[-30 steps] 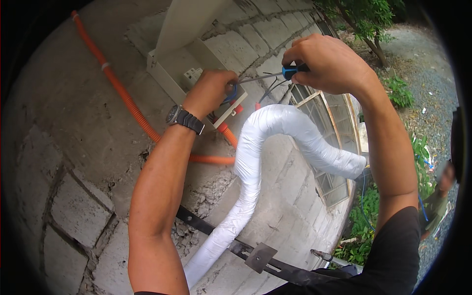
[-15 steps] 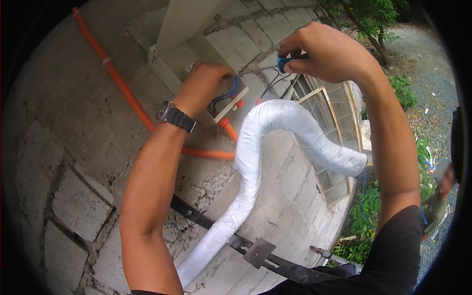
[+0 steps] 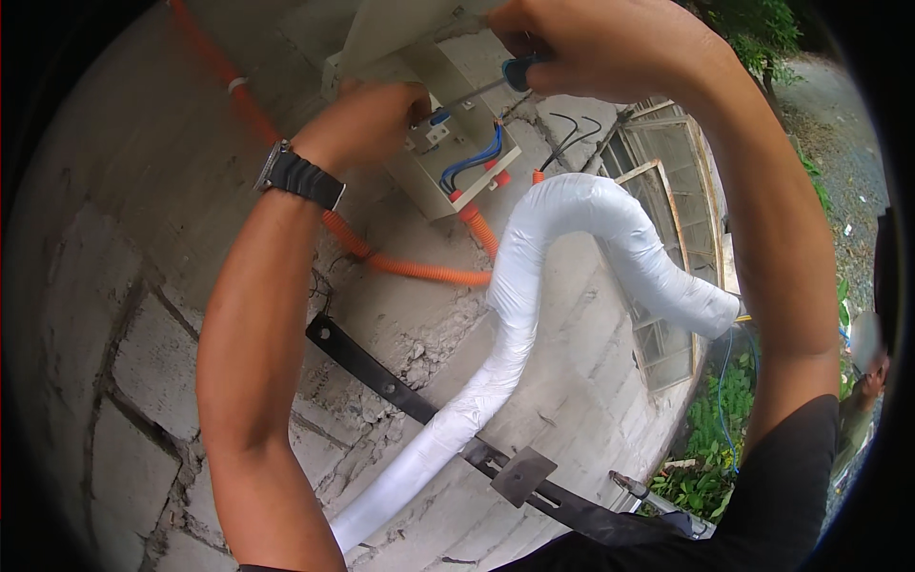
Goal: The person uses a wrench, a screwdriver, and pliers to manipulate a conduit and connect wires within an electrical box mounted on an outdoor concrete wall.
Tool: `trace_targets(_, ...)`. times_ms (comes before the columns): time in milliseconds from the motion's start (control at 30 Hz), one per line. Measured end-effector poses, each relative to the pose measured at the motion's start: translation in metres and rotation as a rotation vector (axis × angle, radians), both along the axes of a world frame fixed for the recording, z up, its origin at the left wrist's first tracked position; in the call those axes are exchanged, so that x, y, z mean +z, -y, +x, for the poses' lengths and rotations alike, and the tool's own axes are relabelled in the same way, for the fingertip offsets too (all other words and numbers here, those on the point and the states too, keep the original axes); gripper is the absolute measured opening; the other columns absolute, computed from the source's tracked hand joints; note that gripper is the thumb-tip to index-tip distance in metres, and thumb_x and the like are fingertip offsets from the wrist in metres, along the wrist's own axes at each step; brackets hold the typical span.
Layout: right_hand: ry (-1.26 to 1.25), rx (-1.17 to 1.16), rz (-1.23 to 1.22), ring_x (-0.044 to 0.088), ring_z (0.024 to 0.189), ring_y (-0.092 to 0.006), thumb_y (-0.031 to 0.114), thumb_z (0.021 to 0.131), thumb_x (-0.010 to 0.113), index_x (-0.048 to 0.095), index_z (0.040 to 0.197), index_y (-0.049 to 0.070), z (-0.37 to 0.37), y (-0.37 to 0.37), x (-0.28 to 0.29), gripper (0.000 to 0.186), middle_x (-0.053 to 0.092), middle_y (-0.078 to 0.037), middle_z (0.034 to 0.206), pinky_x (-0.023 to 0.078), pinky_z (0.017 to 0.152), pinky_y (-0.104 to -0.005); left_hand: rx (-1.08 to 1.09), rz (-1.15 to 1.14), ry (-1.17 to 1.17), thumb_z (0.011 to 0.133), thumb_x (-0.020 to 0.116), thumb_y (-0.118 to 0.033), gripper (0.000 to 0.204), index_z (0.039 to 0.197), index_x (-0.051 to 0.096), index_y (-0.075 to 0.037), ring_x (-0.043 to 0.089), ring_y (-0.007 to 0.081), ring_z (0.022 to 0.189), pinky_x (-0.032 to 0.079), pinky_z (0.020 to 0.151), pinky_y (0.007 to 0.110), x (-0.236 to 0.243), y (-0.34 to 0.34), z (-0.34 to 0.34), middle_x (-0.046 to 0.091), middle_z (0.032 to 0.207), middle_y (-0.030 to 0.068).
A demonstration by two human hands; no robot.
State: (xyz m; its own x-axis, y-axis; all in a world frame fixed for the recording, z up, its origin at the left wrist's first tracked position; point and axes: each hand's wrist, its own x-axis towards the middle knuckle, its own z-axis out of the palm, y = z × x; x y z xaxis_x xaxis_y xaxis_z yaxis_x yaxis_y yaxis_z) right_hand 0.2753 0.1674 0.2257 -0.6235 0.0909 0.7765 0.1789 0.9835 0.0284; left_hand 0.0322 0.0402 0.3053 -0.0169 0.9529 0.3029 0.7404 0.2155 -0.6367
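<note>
Right hand clamped on screwdriver; left hand gripping junction box, tip between hands.

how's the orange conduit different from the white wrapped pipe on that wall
The orange conduit is thin and ribbed; the white wrapped pipe is far thicker and smooth, with tape seams. The orange conduit runs up into the open junction box; the white wrapped pipe arches past the box toward the window. Both run along the block wall.
</note>
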Motion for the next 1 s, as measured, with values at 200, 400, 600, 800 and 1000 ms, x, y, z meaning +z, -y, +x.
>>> trace_targets(200,-0.035,-0.087,0.147,0.073,0.089,-0.0378,0.019,0.086,0.069,0.075,0.093,0.003,-0.010,0.008,0.001,0.019,0.074,-0.020,0.087,0.058,0.080,-0.0459,0.101,-0.015,0.044,0.086,0.050,0.004,0.036,0.113,0.073,-0.001,0.072,0.0326,0.107,0.053,0.097,0.041,0.006,0.007,-0.004,0.076,0.110,0.0170)
trace_targets(400,-0.195,0.055,0.303,0.074,0.086,-0.0377,0.017,0.083,0.070,0.075,0.089,0.002,-0.003,0.011,-0.007,0.017,0.074,-0.020,0.083,0.059,0.078,-0.0461,0.041,0.006,0.226,0.089,0.053,-0.001,0.032,0.113,0.075,-0.003,0.072,0.0325,0.106,0.056,0.093,0.039,0.008,0.014,-0.018,0.077,0.109,0.0164)
trace_targets(600,-0.072,-0.021,0.193,0.074,0.085,-0.0373,0.016,0.083,0.070,0.075,0.089,0.002,-0.010,0.008,-0.003,0.016,0.074,-0.020,0.082,0.059,0.077,-0.0460,0.083,-0.041,0.241,0.081,0.043,0.011,0.045,0.118,0.068,0.006,0.071,0.0309,0.113,0.054,0.101,0.040,0.004,0.011,-0.005,0.076,0.113,0.0201)
trace_targets(800,-0.055,-0.002,0.190,0.075,0.083,-0.0351,0.012,0.086,0.064,0.074,0.087,0.002,-0.007,0.015,-0.008,0.014,0.074,-0.018,0.081,0.060,0.073,-0.0454,0.034,-0.060,0.257,0.082,0.043,0.011,0.043,0.117,0.069,0.005,0.071,0.0311,0.112,0.053,0.101,0.040,0.006,0.017,-0.012,0.075,0.112,0.0196)
trace_targets(1000,-0.199,0.032,0.400,0.075,0.081,-0.0331,0.011,0.091,0.059,0.075,0.087,0.001,-0.016,0.004,-0.015,0.018,0.075,-0.016,0.081,0.060,0.072,-0.0438,-0.090,-0.020,0.212,0.090,0.054,0.005,0.031,0.117,0.070,0.002,0.071,0.0313,0.106,0.054,0.095,0.040,0.003,0.021,-0.007,0.075,0.111,0.0184)
